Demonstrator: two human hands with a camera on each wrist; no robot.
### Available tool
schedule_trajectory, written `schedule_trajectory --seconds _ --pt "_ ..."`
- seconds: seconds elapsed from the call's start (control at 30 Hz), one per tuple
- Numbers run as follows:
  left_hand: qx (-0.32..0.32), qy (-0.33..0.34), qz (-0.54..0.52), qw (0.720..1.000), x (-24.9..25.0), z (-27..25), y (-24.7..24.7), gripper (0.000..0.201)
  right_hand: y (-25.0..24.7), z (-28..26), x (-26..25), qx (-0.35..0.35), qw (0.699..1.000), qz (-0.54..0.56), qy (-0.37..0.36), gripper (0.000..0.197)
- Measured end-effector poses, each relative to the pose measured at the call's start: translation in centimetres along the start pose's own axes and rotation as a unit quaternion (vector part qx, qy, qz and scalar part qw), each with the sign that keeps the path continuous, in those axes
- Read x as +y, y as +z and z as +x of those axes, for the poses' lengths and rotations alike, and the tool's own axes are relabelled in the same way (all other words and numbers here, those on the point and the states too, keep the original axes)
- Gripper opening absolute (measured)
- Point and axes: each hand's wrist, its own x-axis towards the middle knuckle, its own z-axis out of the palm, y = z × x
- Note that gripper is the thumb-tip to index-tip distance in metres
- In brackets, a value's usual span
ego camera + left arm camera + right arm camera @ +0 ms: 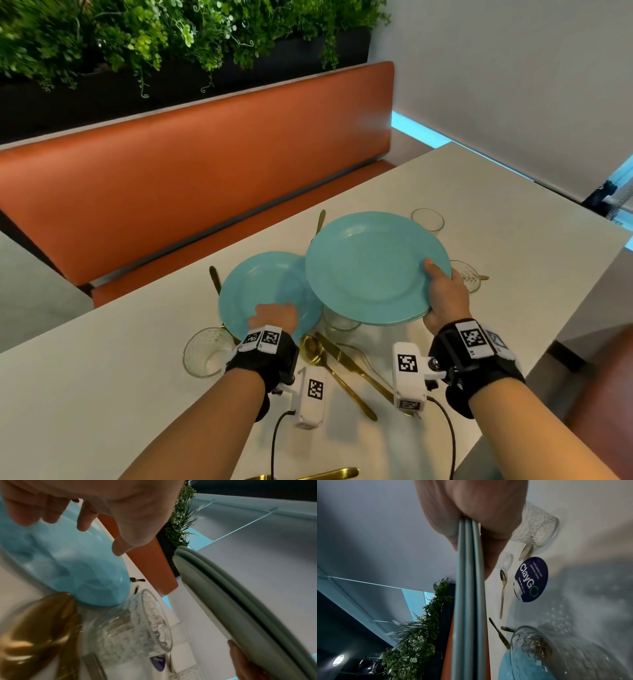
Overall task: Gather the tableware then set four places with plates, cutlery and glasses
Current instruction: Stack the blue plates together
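Four plates (373,270), four glasses (205,353)

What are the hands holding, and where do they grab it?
The right hand pinches a stack of three plates at its near rim. The left hand holds nothing; it hangs over one plate.

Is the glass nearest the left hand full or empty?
Empty: the glass stands upright on the table, and its bottom shows clearly.

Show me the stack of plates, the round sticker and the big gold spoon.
stack of plates (373,270), head view, top plate's face.
round sticker (531,579), right wrist view, its dark middle.
big gold spoon (310,347), head view, its bowl.
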Motion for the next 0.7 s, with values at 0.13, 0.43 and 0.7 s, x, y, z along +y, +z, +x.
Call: schedule_trajectory --seconds 0.13,0.43,0.7 --pt "-0.024 -0.010 0.092 0.995 -1.4 0.8 0.8 0.056 -0.7 -0.1 -0.4 -0.006 1.000 0.003 -0.001 0.039" --pt "-0.005 0.028 0.133 0.991 -2.2 -0.5 1.0 0.041 -1.7 -0.5 -0.2 -0.005 1.000 0.016 0.002 0.027" --pt "0.066 0.036 0.039 0.996 -2.3 -2.0 1.0 0.029 -2.3 -1.0 0.4 -0.015 1.000 0.018 0.011 0.035"
